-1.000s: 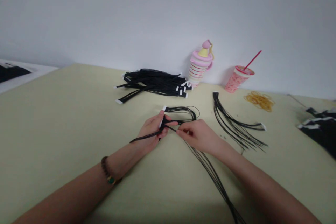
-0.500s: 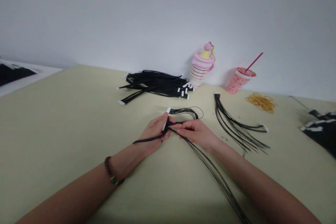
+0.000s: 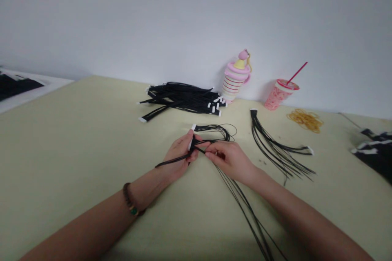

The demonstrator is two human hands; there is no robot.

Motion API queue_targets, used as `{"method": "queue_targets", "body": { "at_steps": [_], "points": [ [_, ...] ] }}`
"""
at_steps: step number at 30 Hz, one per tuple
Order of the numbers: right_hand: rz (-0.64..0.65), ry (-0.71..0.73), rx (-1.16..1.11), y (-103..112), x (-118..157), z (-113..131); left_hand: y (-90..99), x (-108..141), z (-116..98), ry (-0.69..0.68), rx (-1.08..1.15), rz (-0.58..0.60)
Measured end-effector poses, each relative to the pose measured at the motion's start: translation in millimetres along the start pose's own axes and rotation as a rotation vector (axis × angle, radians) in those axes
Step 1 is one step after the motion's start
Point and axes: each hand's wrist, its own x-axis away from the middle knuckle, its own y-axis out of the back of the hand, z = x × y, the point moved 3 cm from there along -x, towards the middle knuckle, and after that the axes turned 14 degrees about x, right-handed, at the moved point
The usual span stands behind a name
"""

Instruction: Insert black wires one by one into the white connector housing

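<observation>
Near the middle of the table, my left hand (image 3: 179,155) grips the white connector end of a black wire harness (image 3: 193,142), thumb on top. Just to its right, my right hand (image 3: 228,157) pinches some of the harness's black wires between thumb and fingertips. One short bundle lies back across my left palm. Another loops behind my fingers toward a white connector (image 3: 194,127), and long wires trail down to the bottom edge under my right forearm.
A pile of black harnesses (image 3: 183,98) lies at the back beside a pink-topped striped cup (image 3: 234,81). Rightward are a red-lidded cup with a straw (image 3: 278,94), yellow rubber bands (image 3: 305,120), a spread harness (image 3: 269,138) and more black harnesses (image 3: 375,153).
My right hand has shifted slightly down along the wires, its fingers bent more. The long trailing wires have swung left and spread apart. My left hand has barely moved.
</observation>
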Motion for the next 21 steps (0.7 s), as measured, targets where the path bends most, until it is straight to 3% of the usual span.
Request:
{"method": "queue_targets", "body": {
  "at_steps": [8,11,14,18,21],
  "points": [
    [0.126,-0.27,-0.47,-8,-1,-4,-5.6,3,-1,-0.051,-0.106,0.018],
    [0.159,-0.31,-0.5,-6,-2,-4,-6.3,4,-1,-0.047,-0.122,0.019],
    [0.121,-0.222,-0.33,-1,-2,-2,-6.1,4,-2,-0.044,-0.133,0.017],
    [0.016,-0.024,0.209,4,2,8,-5.2,3,-1,-0.06,-0.13,0.023],
    [0.047,0.044,0.525,4,5,13,-5.1,3,0,-0.064,-0.126,0.029]
  ]
}}
